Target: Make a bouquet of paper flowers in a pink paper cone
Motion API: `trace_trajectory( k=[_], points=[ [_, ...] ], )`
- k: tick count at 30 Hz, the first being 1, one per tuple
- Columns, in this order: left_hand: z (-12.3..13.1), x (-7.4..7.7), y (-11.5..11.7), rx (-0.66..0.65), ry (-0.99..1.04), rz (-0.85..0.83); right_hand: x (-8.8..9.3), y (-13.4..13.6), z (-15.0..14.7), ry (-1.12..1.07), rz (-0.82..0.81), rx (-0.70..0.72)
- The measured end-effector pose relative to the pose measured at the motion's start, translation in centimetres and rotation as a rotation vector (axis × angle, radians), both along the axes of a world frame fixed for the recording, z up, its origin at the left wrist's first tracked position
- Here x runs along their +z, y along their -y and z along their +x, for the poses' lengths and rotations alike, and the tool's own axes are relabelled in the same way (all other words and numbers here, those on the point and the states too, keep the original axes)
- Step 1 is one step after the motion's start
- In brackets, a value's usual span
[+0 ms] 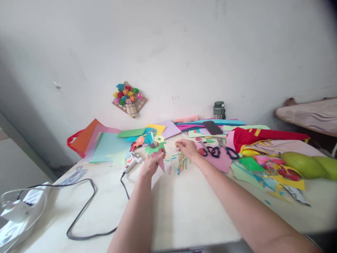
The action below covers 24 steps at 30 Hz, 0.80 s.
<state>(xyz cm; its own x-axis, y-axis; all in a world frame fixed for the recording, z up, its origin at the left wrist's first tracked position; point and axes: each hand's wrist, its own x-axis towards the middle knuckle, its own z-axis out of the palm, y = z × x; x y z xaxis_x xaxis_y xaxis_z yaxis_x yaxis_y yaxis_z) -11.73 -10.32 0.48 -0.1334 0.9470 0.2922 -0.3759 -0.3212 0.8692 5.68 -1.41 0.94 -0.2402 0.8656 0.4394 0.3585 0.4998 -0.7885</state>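
My left hand (150,165) is closed around a pink paper cone (161,166), which stands tilted above the table. Out of the cone's top come paper flowers and a green cut-paper collar (155,149), with orange, blue and pale yellow-green pieces among them. To the right of it, my right hand (188,148) has its fingertips pinched together; a tiny yellowish bit shows at the tips, too small to name. Thin coloured paper strips (181,163) lie between and below the hands. A white glue gun (132,162) rests just left of my left hand.
The glue gun's black cord (93,189) loops across the table towards a white power strip (28,211). Coloured paper sheets (107,146), scissors (214,151), a phone (212,127), a dark green bottle (219,110) and paper scraps (279,172) lie around. A flower decoration (129,98) hangs on the wall.
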Motion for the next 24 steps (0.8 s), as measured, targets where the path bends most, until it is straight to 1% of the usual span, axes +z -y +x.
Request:
trace_trajectory(
  k=[4, 9, 11, 16, 22, 24],
  points=[
    [-0.1, 0.0, 0.2, -0.099, -0.021, 0.065, 0.1, -0.5, 0.8, 0.113, 0.005, -0.084],
    [-0.1, -0.4, 0.2, -0.075, 0.031, 0.044, 0.3, -0.7, 2.0, 0.339, 0.057, -0.244],
    [0.0, -0.6, 0.1, -0.073, 0.046, 0.026, 0.4, -0.7, 2.4, 0.438, 0.057, -0.281],
    [0.2, -0.8, 0.1, -0.135, 0.053, -0.027, 0.3, -1.1, 3.0, 0.636, 0.065, -0.281],
    [0.3, -0.9, 0.1, -0.172, 0.096, -0.015, 0.3, -1.3, 3.0, 0.704, 0.091, -0.224],
    [0.3, -0.9, 0.0, -0.174, 0.115, 0.010, 0.3, -1.1, 2.9, 0.728, 0.136, -0.195]
  ],
)
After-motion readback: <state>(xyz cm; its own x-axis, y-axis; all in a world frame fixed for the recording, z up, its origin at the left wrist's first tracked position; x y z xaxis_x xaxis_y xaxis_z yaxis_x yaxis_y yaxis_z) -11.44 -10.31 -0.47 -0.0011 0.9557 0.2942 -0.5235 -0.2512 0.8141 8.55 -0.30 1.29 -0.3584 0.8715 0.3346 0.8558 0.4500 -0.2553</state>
